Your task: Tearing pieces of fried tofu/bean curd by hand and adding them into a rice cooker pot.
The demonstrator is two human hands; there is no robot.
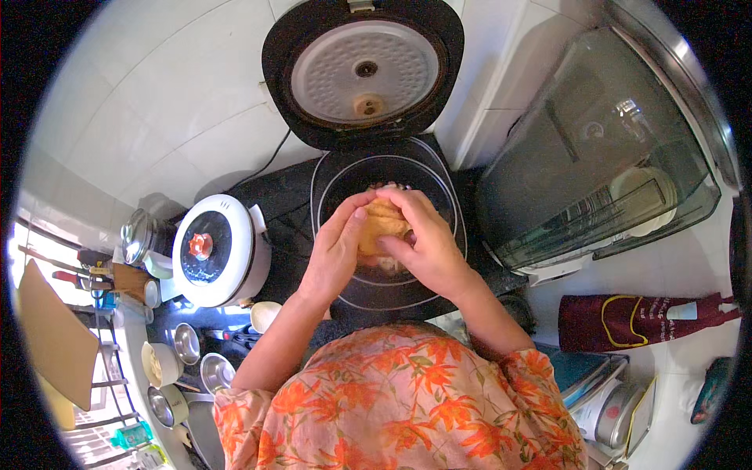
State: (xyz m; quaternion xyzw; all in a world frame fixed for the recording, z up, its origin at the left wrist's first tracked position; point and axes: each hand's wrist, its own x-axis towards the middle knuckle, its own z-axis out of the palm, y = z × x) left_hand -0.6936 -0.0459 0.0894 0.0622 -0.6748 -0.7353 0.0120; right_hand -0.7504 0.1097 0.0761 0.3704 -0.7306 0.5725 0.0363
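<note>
Both hands meet over the inner pot (331,176) of a rice cooker. Between them is a yellowish, folded piece of food (385,220); its exact kind is unclear. My left hand (343,238) cups its left side, with fingertips at the top. My right hand (426,241) holds its right side, the thumb pressed near the lower edge. Below the hands, pale and pinkish pieces of food (390,264) lie in the pot, partly hidden by the hands. The cooker's lid (364,70) stands raised behind the pot.
A white electric pot with a glass lid (205,252) stands at left on the dark counter, beside a small white bowl (266,316). Metal bowls (217,371) are at lower left. A dark transparent dish cabinet (581,158) takes up the right. A maroon apron (628,320) hangs below it.
</note>
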